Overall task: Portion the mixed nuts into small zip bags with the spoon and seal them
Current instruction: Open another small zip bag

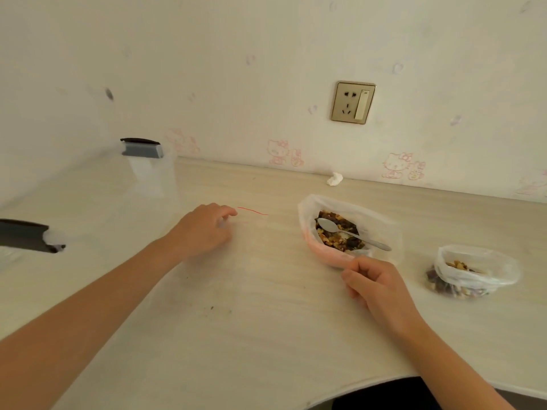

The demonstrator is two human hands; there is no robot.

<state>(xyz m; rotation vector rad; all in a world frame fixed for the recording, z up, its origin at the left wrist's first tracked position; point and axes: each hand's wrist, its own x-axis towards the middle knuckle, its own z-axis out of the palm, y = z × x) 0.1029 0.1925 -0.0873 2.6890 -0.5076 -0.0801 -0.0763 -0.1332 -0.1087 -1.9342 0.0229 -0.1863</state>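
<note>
Right hand [376, 285] curled, left [204, 229] maybe pinching bag [253, 211]

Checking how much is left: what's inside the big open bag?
Mixed nuts, with the spoon lying on top, its handle over the rim. The big bag hides how deep they go.

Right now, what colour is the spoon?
The spoon is shiny silver, clearest in the head view.

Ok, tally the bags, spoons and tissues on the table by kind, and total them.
Clear plastic bags holding mixed nuts: 2
Silver metal spoon: 1
Clear zip bag with red seal line: 1
Crumpled white tissue: 1
Total: 5
</note>
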